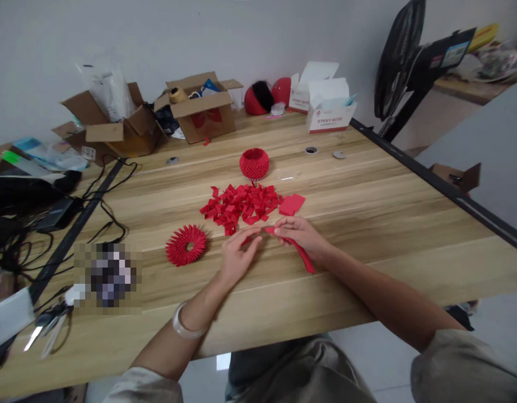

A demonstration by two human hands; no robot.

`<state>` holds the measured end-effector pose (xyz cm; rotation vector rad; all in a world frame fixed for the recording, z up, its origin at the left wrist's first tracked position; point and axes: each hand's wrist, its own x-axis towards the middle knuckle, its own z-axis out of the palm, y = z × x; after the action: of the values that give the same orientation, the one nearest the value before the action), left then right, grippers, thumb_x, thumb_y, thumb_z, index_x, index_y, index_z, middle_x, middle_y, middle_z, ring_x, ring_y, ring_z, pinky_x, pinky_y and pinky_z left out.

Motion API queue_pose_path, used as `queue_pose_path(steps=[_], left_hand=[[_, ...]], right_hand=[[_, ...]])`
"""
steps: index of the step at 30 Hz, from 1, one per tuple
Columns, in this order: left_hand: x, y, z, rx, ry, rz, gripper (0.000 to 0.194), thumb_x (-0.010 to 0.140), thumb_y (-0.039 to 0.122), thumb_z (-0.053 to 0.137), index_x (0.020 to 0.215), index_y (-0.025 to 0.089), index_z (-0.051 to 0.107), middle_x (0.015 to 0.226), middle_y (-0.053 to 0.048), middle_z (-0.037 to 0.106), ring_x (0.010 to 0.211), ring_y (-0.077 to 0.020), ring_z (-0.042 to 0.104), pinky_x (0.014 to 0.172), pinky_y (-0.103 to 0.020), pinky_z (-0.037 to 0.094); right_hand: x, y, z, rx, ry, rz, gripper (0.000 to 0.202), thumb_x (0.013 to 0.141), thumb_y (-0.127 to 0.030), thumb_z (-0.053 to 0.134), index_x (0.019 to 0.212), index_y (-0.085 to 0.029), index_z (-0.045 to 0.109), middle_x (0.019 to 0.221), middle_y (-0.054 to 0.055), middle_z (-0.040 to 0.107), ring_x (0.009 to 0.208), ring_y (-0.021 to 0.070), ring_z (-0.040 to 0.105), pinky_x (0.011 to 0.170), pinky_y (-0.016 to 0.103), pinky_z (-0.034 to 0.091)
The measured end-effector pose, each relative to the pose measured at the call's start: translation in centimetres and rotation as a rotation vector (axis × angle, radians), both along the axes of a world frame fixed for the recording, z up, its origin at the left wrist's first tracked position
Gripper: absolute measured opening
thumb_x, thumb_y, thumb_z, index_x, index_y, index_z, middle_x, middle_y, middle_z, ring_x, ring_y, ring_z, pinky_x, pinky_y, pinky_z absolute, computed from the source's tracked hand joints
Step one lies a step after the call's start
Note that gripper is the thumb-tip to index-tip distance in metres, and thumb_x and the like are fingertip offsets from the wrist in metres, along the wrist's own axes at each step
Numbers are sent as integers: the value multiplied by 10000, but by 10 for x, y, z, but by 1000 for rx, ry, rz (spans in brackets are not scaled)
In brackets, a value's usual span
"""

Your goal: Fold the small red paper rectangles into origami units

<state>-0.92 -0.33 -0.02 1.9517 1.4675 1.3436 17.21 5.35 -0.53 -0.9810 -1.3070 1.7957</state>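
My right hand (299, 235) is closed on a strip of red folded paper pieces (303, 257), which hangs down toward the table from under the palm. One pointed end of this strip sticks out between my thumb and fingers, toward the left. My left hand (239, 252) is just beside that end, thumb and fingers apart; a little red shows between them, but I cannot make out whether it is a paper piece. Behind both hands lies a loose pile of red folded paper pieces (241, 202). Flat red paper sheets (292, 204) lie just beyond my right hand.
A spiky red paper ring (186, 245) lies left of my left hand. Farther back stands a round red paper bowl (254, 164). Cardboard boxes (208, 115), sticky note boxes (331, 115) and a fan (403, 61) line the back. Cables (111, 215) run along the left.
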Motion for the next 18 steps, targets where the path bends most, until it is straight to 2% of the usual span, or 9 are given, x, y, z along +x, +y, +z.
queue_pose_path(steps=[2,4,7,11,15,18], left_hand=[[-4,2,-2,78,75,128,179,804,235,553,937,178,659,1036,-96,667,979,-209,603,912,-376,443],[-9,5,-3,65,213,226,185,795,246,552,937,184,654,1101,-101,616,1039,-234,553,939,-411,408],[-15,9,-6,-57,436,303,243,757,254,583,980,184,648,1122,-123,565,1052,-286,508,903,-450,402],[-20,14,-13,-109,534,262,186,760,162,544,892,175,674,956,-113,624,918,-271,550,823,-413,436],[-24,19,-20,-82,459,141,257,772,51,447,820,155,677,853,-98,656,823,-216,594,784,-351,468],[-23,19,-20,-11,375,128,259,782,42,445,855,150,669,873,-100,676,820,-205,610,777,-348,476]], right_hand=[[1,5,-2,178,-77,-146,239,719,-371,653,860,-180,634,861,39,689,771,137,631,744,278,502],[3,8,-6,345,-174,-249,255,758,-381,611,930,-197,650,1030,61,666,989,185,603,910,345,456],[3,8,-13,541,-248,-284,239,786,-347,582,971,-214,657,1150,70,619,1125,211,541,984,384,408],[1,1,-17,676,-260,-222,169,811,-274,546,910,-213,668,1068,71,656,1051,195,590,960,376,429],[-2,-7,-14,767,-316,-197,139,810,-228,534,835,-191,665,993,90,678,969,195,622,909,369,457],[-4,-11,-10,796,-346,-169,123,797,-222,545,824,-186,660,961,94,680,909,193,634,867,363,478]])
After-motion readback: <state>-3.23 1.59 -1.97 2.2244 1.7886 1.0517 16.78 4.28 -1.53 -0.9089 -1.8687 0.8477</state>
